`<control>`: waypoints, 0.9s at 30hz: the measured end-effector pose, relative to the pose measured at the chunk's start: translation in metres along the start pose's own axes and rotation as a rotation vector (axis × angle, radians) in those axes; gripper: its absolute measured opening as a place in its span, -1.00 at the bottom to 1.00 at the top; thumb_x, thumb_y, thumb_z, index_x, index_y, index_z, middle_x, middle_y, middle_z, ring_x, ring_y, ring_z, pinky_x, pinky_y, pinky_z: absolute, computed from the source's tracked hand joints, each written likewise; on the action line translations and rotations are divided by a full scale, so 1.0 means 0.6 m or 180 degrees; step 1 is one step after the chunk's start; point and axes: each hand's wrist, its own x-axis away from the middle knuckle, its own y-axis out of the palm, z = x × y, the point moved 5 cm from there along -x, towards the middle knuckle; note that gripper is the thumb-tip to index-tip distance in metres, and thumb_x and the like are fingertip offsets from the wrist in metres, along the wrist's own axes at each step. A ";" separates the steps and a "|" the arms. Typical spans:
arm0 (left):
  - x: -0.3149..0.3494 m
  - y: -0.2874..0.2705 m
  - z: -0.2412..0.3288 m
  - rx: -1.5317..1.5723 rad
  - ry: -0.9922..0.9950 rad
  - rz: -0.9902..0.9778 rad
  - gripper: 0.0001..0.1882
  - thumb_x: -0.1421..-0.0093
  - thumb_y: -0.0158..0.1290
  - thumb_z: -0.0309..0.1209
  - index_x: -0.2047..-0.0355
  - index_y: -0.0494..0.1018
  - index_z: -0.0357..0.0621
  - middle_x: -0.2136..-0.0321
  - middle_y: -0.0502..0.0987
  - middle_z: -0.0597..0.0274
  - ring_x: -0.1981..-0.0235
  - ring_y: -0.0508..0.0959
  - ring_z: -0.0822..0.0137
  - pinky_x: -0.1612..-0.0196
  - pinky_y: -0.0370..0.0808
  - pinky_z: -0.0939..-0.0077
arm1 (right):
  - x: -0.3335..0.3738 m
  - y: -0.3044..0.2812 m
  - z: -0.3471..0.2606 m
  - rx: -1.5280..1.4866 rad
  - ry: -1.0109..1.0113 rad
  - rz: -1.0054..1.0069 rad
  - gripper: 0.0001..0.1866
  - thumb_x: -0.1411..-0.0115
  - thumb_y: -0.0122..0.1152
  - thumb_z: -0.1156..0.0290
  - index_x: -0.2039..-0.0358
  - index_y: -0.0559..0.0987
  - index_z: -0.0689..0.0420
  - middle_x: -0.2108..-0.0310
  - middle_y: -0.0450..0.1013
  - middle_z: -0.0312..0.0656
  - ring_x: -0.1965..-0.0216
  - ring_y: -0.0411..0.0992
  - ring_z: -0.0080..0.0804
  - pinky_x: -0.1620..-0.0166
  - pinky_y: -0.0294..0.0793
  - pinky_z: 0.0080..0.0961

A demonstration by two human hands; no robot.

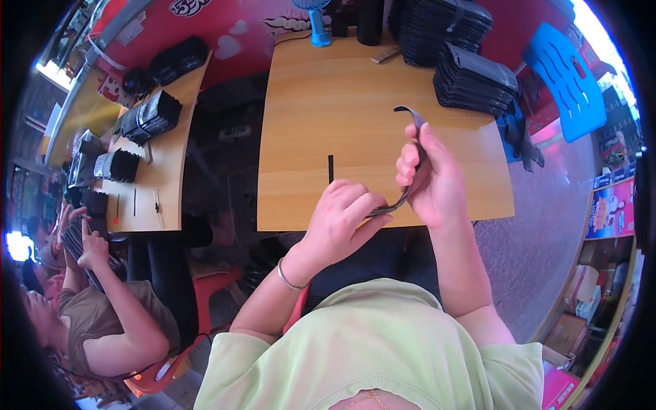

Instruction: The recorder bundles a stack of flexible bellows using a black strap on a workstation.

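A thin, dark, flexible piece (402, 201), seen mostly edge-on, is held bent in a curve above the front edge of the wooden table (301, 123). Its lower end is pinched by my left hand (344, 215), which wears a bangle at the wrist. My right hand (437, 174) grips its upper part, thumb on one side and fingers curled on the other; the tip bends over to the left above that thumb. Just beyond my left hand, a short narrow black strip (331, 169) lies flat on the table.
Stacks of dark folded pieces (475, 80) stand at the table's back right. A small blue fan (318, 27) and a black cylinder (370, 24) are at the back. A blue plastic chair (566, 82) stands right. Left, a co-worker (113, 314) sits by another table (167, 164) bearing dark bundles.
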 end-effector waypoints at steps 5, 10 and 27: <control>0.002 0.007 0.008 -0.0126 0.0362 -0.0116 -0.80 0.02 0.24 -0.43 0.45 0.42 -0.12 0.59 0.36 0.27 0.51 0.45 0.19 0.27 0.39 0.33 | 0.010 -0.014 -0.001 -0.0195 0.0364 0.0809 -0.74 -0.40 -0.08 0.22 0.10 0.42 0.14 0.47 0.47 -0.23 0.53 0.40 -0.54 0.51 0.37 -0.67; 0.001 0.010 0.035 -0.0777 0.1120 0.0310 -0.85 0.04 0.26 -0.39 0.48 0.48 -0.04 0.60 0.32 0.37 0.55 0.41 0.38 0.18 0.42 0.39 | 0.002 -0.057 0.028 -0.2036 0.0945 0.0155 -0.82 -0.39 -0.07 0.35 0.13 0.40 0.19 0.43 0.42 -0.24 0.61 0.25 -0.66 0.58 0.24 -0.75; 0.059 0.037 -0.091 0.3691 -0.2390 0.1158 -0.85 -0.32 -0.02 -0.37 0.17 0.31 -0.12 0.56 0.26 0.41 0.54 0.34 0.50 0.16 0.46 0.42 | -0.029 -0.156 -0.018 -0.2851 0.0362 0.0327 -0.84 -0.38 -0.11 0.44 0.24 0.44 0.23 0.45 0.33 -0.26 0.54 0.24 -0.58 0.46 0.32 -0.68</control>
